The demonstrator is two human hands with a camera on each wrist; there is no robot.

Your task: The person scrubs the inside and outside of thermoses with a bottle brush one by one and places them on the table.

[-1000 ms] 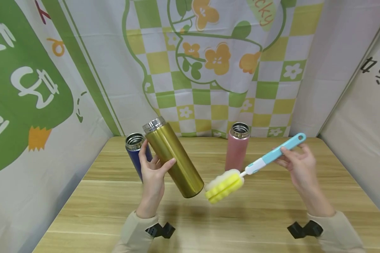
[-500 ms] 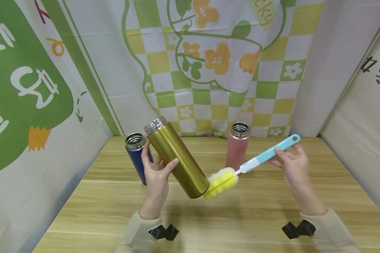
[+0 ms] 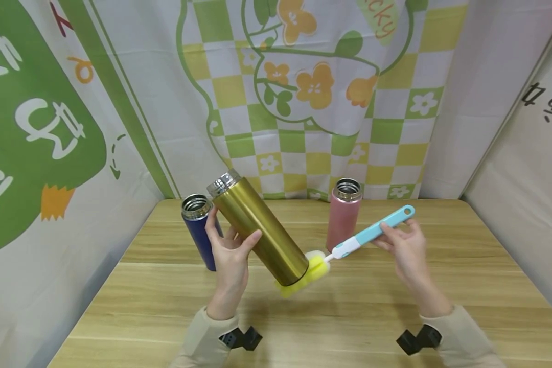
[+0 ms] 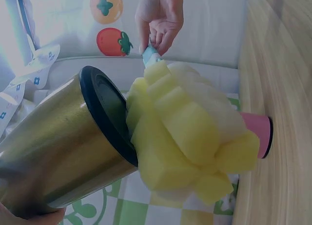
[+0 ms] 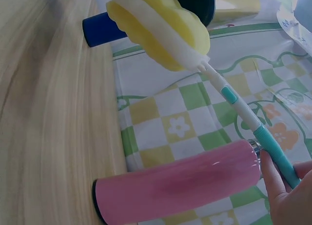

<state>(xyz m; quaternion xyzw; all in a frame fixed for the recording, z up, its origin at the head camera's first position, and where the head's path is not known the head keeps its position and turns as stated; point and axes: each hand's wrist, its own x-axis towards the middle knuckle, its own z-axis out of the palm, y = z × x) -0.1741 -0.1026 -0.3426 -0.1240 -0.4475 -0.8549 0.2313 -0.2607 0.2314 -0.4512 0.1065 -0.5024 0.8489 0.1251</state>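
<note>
My left hand (image 3: 230,260) grips a gold thermos bottle (image 3: 262,230) around its side, lifted above the table and tilted, its silver neck toward the upper left. My right hand (image 3: 407,250) pinches the blue and white handle of a sponge bottle brush (image 3: 370,233). In the left wrist view, the brush's yellow and white sponge head (image 4: 180,127) lies against the dark base (image 4: 109,112) of the gold bottle. From the head view, part of that sponge is hidden behind the bottle's bottom end.
A blue bottle (image 3: 200,230), lidless, stands behind my left hand. An uncapped pink bottle (image 3: 344,214) stands further right, behind the brush. Both are on the wooden table (image 3: 340,327). A printed curtain (image 3: 303,102) hangs along the table's back edge.
My right hand has moved left and slightly down, bringing the sponge head from beside the gold bottle to its base. The bottle has shifted slightly right in my left hand.
</note>
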